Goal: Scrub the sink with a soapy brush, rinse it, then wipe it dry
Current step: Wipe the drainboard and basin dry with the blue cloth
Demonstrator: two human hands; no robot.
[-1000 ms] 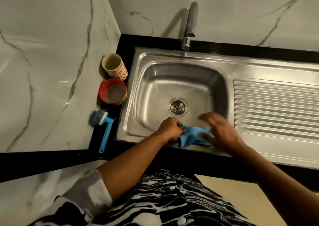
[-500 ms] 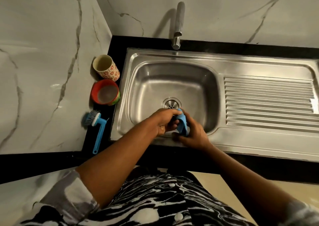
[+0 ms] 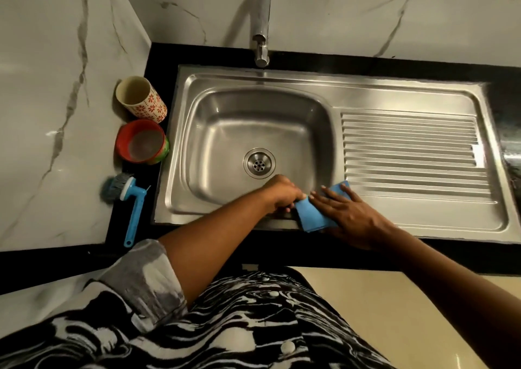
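A stainless steel sink (image 3: 225,109) with a round drain (image 3: 259,163) and a ribbed drainboard (image 3: 411,154) fills the middle of the head view. A blue cloth (image 3: 310,216) lies on the sink's front rim. My left hand (image 3: 282,194) pinches the cloth's left end with curled fingers. My right hand (image 3: 352,213) lies flat on top of it, fingers straight, pressing it down. A blue-handled scrub brush (image 3: 132,199) lies on the black counter left of the sink, away from both hands.
A cream cup with red flowers (image 3: 141,98) and a red bowl (image 3: 142,141) stand on the counter left of the basin. The tap (image 3: 262,24) rises at the back. Marble walls close the left and back sides. The black counter edge (image 3: 366,256) runs along the front.
The cloth was bunched between both hands over the basin's front; now it is spread on the front rim, with my right hand flattened on it and shifted right.
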